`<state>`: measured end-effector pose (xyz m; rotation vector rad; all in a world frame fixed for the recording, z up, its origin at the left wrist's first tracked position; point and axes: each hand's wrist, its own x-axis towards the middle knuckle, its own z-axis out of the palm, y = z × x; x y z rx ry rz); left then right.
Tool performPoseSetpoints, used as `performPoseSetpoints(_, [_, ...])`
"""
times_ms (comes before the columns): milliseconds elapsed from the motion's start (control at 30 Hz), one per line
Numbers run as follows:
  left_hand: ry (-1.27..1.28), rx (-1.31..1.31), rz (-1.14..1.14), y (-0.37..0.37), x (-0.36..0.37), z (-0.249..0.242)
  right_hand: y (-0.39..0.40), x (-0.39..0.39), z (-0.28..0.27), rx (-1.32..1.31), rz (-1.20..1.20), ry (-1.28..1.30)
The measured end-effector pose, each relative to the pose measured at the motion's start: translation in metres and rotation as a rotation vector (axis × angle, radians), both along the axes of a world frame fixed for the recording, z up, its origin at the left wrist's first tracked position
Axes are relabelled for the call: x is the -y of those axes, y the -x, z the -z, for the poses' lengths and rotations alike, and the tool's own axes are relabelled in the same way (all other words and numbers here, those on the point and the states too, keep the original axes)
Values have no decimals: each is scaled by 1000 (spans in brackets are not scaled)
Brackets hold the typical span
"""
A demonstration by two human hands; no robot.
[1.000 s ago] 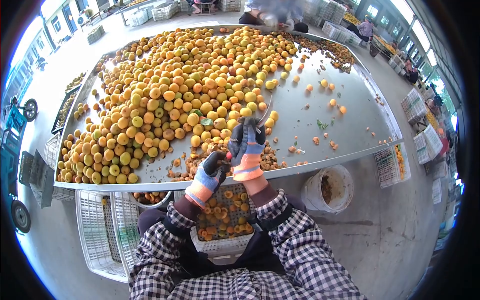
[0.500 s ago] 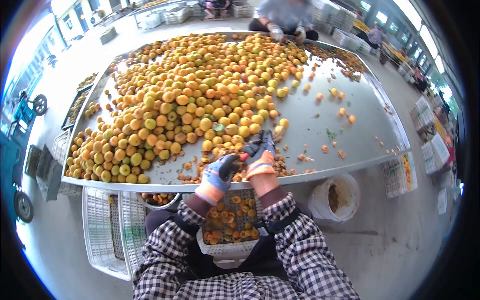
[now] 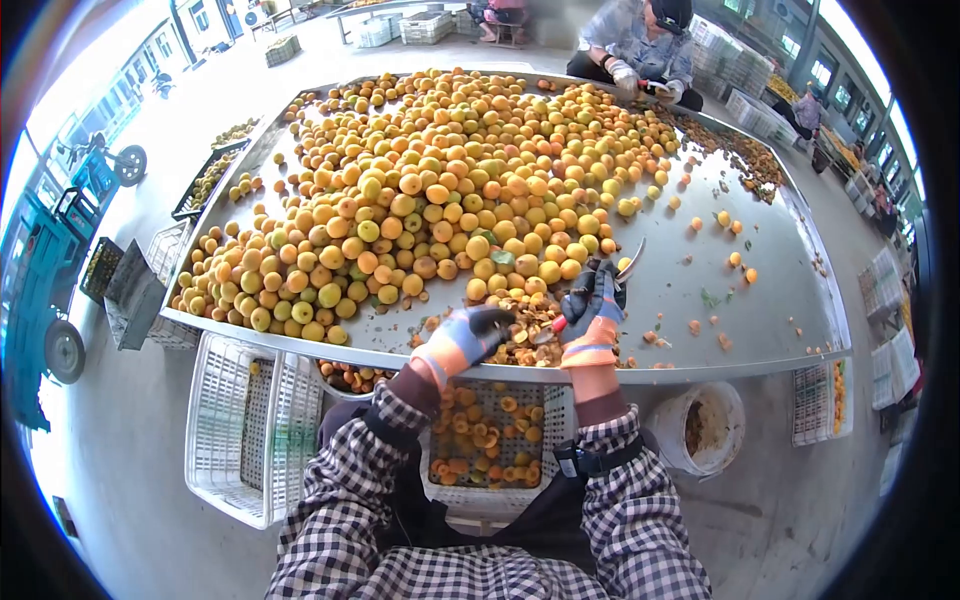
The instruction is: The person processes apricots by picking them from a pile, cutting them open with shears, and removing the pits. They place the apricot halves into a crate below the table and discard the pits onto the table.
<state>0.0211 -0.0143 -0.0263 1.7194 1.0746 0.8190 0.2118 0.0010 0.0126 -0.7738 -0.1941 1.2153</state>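
My right hand (image 3: pixel 592 318), in a glove with dark fingers, is closed around a knife with a red handle (image 3: pixel 559 324). Its curved blade (image 3: pixel 632 262) points up and away past the fingers. My left hand (image 3: pixel 468 338), also gloved, is over the near table edge with its dark fingers extended toward the right; nothing shows in them, though their undersides are hidden. Between the hands lies a heap of brown-orange scraps (image 3: pixel 530 350). A large pile of apricot-like yellow-orange fruit (image 3: pixel 400 215) spreads behind them. Below, a crate (image 3: pixel 562 415) holds cut orange fruit pieces (image 3: pixel 483 435).
The metal table (image 3: pixel 740 320) has a raised rim. An empty-looking white basket (image 3: pixel 225 430) stands at lower left, beside a bowl of brownish pieces (image 3: pixel 350 378). A stained white bucket (image 3: pixel 715 430) is at right. Across the table sits another person (image 3: pixel 640 45) with gloved hands.
My hands have moved apart: the left has drawn away from the knife. The blade now shows clearly beyond my right hand. The whole view has shifted, with the table lying farther right.
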Motion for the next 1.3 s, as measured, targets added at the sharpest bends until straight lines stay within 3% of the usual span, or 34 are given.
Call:
performPoseSetpoints(33, [251, -101, 131, 4, 11, -33, 0, 1, -2, 3, -32, 4])
performPoseSetpoints(67, [-49, -63, 217, 9, 14, -25, 2, 3, -6, 14, -20, 45])
performPoseSetpoints(133, [-18, 20, -2, 29, 8, -16, -2, 4, 1, 93, -109, -59])
performPoseSetpoints(200, [-198, -131, -345, 70, -27, -1, -2, 2, 2, 83, -98, -73])
performPoseSetpoints(267, [-425, -900, -781, 96, -49, -11, -2, -2, 7, 79, -89, -88])
performPoseSetpoints(333, [-173, -1070, -872, 118, -68, -4, 1, -10, 21, -13, -35, -38])
performPoseSetpoints(467, [-71, -1008, -983, 118, -81, 8, 9, -9, 22, -61, -105, -65])
performPoseSetpoints(600, [-108, -754, -1069, 130, -89, 29, 12, -9, 29, -5, -121, -86])
performPoseSetpoints(667, [-313, -481, -1103, 137, -94, 40, 11, -12, 35, 68, -200, -27])
performPoseSetpoints(700, [-341, 125, -942, 138, -99, 42, 13, -12, 35, 167, -255, -35])
performPoseSetpoints(733, [23, 320, -795, 147, -95, 44, 15, -7, 35, 215, -314, -33])
performPoseSetpoints(800, [257, 693, -520, 110, -48, -17, 23, 4, 20, 317, -477, -56])
performPoseSetpoints(900, [330, 845, -298, 83, -23, -35, 45, 11, 32, 652, -579, -250])
performPoseSetpoints(1000, [411, 945, -129, 60, -9, -54, 60, 17, 54, 902, -482, -382])
performPoseSetpoints(1067, [383, 909, -130, 52, -8, -51, 57, 21, 55, 892, -527, -343])
performPoseSetpoints(1200, [447, 1011, -125, 45, -9, -46, 53, 25, 46, 1140, -470, -334])
performPoseSetpoints(1300, [448, 1144, 13, 36, -8, -43, 55, 22, 46, 1188, -527, -311])
